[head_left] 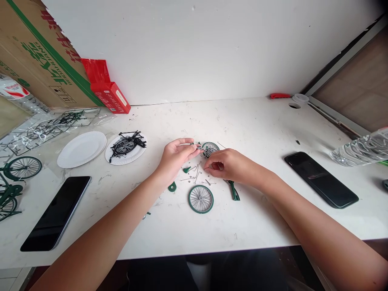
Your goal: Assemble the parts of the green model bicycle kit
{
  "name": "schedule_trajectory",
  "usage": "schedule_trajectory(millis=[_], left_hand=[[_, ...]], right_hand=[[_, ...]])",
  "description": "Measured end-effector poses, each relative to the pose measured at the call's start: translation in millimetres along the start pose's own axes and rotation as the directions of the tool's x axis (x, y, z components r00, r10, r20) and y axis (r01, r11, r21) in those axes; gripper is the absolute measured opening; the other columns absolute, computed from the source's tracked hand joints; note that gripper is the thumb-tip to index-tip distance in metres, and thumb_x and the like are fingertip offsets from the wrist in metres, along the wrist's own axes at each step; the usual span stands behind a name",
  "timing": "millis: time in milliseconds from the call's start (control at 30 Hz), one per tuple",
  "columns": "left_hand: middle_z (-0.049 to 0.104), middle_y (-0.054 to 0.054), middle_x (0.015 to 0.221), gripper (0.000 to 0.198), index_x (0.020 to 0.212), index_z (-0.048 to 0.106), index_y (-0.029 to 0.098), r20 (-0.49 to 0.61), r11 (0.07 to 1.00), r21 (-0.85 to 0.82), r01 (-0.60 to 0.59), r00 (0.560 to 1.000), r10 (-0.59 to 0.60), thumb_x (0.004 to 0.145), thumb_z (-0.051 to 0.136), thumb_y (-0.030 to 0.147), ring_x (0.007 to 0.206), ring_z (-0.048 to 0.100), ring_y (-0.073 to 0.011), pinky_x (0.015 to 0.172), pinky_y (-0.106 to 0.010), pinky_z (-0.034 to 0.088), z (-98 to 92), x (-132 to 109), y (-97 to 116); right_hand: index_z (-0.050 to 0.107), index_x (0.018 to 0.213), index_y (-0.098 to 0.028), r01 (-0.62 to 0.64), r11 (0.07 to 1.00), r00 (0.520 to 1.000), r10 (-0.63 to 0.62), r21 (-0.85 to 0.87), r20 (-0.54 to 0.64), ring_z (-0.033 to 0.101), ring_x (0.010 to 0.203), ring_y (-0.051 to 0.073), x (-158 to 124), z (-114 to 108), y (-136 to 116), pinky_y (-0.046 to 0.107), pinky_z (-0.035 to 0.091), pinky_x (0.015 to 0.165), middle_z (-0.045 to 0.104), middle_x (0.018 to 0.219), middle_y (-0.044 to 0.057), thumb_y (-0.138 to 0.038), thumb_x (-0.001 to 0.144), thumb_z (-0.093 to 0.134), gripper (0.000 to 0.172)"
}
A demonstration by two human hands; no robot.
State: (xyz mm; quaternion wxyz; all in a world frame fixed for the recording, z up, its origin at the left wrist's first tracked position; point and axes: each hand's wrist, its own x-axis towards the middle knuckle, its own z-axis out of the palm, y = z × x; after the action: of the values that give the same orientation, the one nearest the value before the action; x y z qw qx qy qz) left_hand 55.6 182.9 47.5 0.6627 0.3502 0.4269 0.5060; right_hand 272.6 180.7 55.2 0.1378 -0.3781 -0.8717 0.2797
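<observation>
My left hand (178, 155) is closed in a pinch on a small green and silver model bicycle part (198, 147), just above the table. My right hand (223, 165) has its fingers curled together beside the loose pieces; whatever lies between its fingertips is hidden. A green-rimmed spoked wheel (211, 146) sits behind the hands, partly covered. Nearer to me lies another green wheel (201, 199) with silver spokes. Between them are several thin metal rods (197, 171) and a small green saddle-like piece (187, 169). A green flat part (235, 192) pokes out below my right hand.
Left are a phone (57, 212), an assembled green model bicycle (9, 194), a white paper plate (82, 148) and another plate (140, 154) bearing black bicycle parts (125, 144). A red box (112, 97) stands behind. Right are a black phone (321, 178) and a water bottle (360, 148).
</observation>
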Motion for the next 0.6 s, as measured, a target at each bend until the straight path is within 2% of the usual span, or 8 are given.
schedule_trajectory(millis=[300,500,600], left_hand=[[0.08,-0.016,0.106,0.021,0.111,0.067,0.009,0.008,1.0,0.015,-0.001,1.0,0.001,0.092,0.075,0.011,0.103,0.081,-0.025,0.115,-0.043,0.056,-1.7,0.9,-1.8],[0.081,-0.015,0.105,0.02,0.11,0.067,0.01,0.02,1.0,0.011,0.0,1.0,0.0,0.092,0.076,0.013,0.103,0.081,-0.0248,0.116,-0.044,0.055,-3.1,1.7,-2.5],[0.081,-0.015,0.105,0.02,0.11,0.068,0.01,0.018,1.0,0.007,0.012,1.0,-0.012,0.091,0.076,0.012,0.103,0.081,-0.0243,0.117,-0.045,0.054,-2.7,0.7,-1.5]], right_hand=[[0.072,0.1,-0.02,-0.107,0.987,0.994,0.103,-0.119,-0.042,0.053,0.065,0.013,1.8,6.8,-4.2,0.029,0.04,0.066,0.068,0.078,0.0,-0.027,0.102,0.061,0.013],[0.076,0.107,-0.02,-0.031,0.998,0.999,0.029,-0.057,-0.039,0.058,0.069,0.013,0.9,3.4,0.3,0.029,0.043,0.069,0.074,0.089,0.003,-0.023,0.101,0.057,0.02],[0.077,0.108,-0.02,-0.036,0.999,0.998,0.034,-0.04,-0.053,0.052,0.062,0.012,-0.6,0.6,1.2,0.028,0.042,0.065,0.067,0.075,0.0,-0.019,0.097,0.058,0.022]])
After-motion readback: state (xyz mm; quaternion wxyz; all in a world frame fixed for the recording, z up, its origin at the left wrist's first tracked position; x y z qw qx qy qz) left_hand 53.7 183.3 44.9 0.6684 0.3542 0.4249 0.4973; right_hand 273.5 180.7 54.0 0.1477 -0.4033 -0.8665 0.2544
